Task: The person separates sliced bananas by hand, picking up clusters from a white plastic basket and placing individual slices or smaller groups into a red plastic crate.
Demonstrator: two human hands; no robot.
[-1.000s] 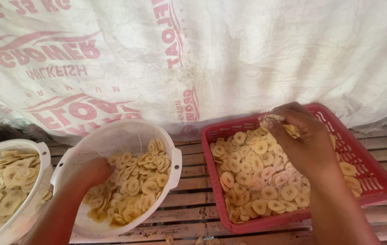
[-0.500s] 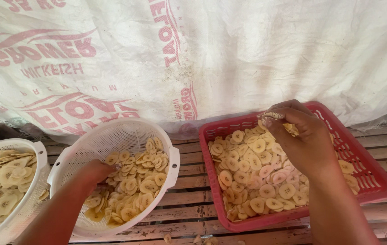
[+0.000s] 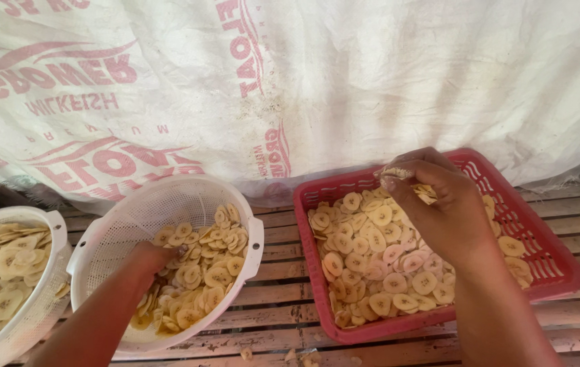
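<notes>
Head view, left to right: the left hand [image 3: 146, 261] sits buried in the tilted white colander [image 3: 168, 204] among banana slices [image 3: 202, 272]; its grip can't be told. The right hand [image 3: 439, 211] pinches 1 slice [image 3: 397, 172] over the red tray [image 3: 541, 204], long axis roughly level, pointing left. Best done with a light fingertip hold.

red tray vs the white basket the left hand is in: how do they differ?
The red tray is rectangular and shallow; the white basket is round and deep. The tray lies flat on the slats, while the basket tilts toward the camera. The right hand hovers over the tray with a pinch of slices; the left hand reaches inside the basket. Both are perforated plastic holding pale yellow round slices.
</notes>
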